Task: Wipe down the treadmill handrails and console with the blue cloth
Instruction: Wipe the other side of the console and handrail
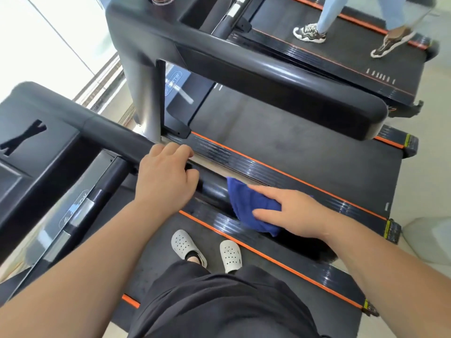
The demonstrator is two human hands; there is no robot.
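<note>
I stand on a black treadmill whose right handrail [114, 134] runs from the console [36, 152] at the left toward the lower right. My left hand [166, 176] grips this handrail with fingers curled over its top. Just past it, the blue cloth [246, 206] lies draped over the rail. My right hand [290, 211] presses the cloth onto the rail with fingers stretched flat. The rail's end is hidden under the cloth and my right hand.
A second treadmill [292, 147] stands alongside on the right, its handrail [268, 76] close above my hands. On a third treadmill [341, 57] farther back another person's legs and sneakers [310, 32] are visible. My feet in white clogs [188, 247] rest on the belt. Pale floor lies at the right.
</note>
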